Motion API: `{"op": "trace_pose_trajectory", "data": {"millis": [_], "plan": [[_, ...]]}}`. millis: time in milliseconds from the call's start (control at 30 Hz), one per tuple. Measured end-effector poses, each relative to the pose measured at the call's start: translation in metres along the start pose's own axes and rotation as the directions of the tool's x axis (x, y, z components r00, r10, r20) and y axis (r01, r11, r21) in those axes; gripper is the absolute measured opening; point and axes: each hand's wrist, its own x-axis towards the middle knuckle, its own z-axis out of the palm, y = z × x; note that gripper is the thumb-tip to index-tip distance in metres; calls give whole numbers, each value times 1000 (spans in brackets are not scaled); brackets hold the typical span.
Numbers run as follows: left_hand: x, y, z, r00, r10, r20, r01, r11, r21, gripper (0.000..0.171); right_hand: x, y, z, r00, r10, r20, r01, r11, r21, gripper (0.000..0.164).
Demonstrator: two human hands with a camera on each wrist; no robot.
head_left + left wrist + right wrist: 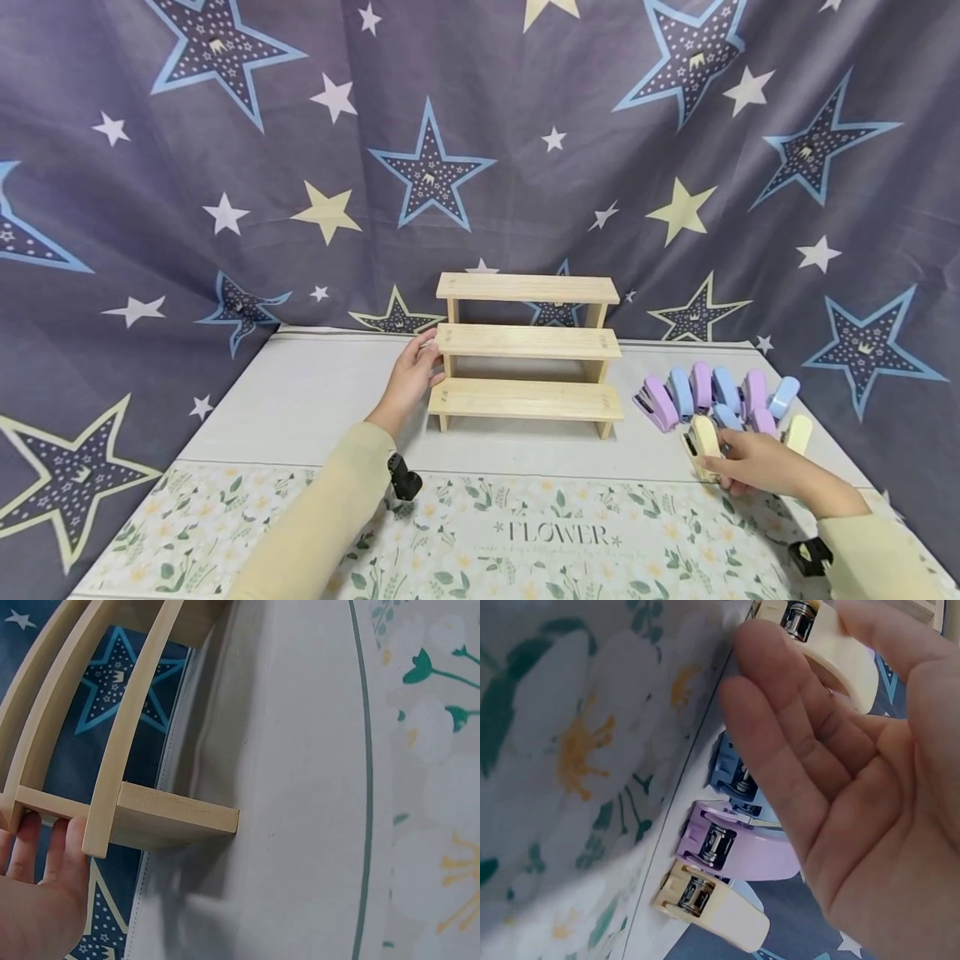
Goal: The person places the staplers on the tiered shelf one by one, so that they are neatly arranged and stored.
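Note:
A three-tier wooden display shelf [525,400] stands on the table, and my left hand [414,371] holds its left end by the middle tier. In the left wrist view, the fingers [73,847] of that hand meet the shelf's side edge [56,802]. At the right, my right hand [761,462] grips a cream-yellow stapler [705,442] between thumb and fingers. Behind it sits a group of purple, blue and yellow staplers, among them a purple stapler [660,404] and a blue stapler [784,397]. The right wrist view shows the held stapler [847,656] beyond my fingertips.
Another yellow stapler [798,433] stands just beyond my right wrist. A floral mat [562,533] printed with "FLOWER" covers the front of the white table [322,392]. Behind everything hangs a dark star-patterned curtain [502,83], close to the shelf's back.

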Motion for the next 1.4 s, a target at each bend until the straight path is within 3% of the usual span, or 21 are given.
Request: {"op": "trace_pose_trajectory", "data": {"millis": [333,667,1067,1400], "plan": [[-2,1,3,1000,-9,-15,8,1000,-9,46,-2,-2,0,999,-35,-22,34,999,-39,28],[0,2,4,1000,4,-19,-4,1000,-3,46,0,-6,-4,994,-51,-100,48,998,-33,28],[-2,4,5,1000,-8,-26,9,1000,17,44,4,-22,-11,963,-155,-222,131,984,-120,25],[-3,3,5,999,-21,-50,21,1000,13,45,17,-46,-18,937,-225,-266,187,969,-161,25]]}}
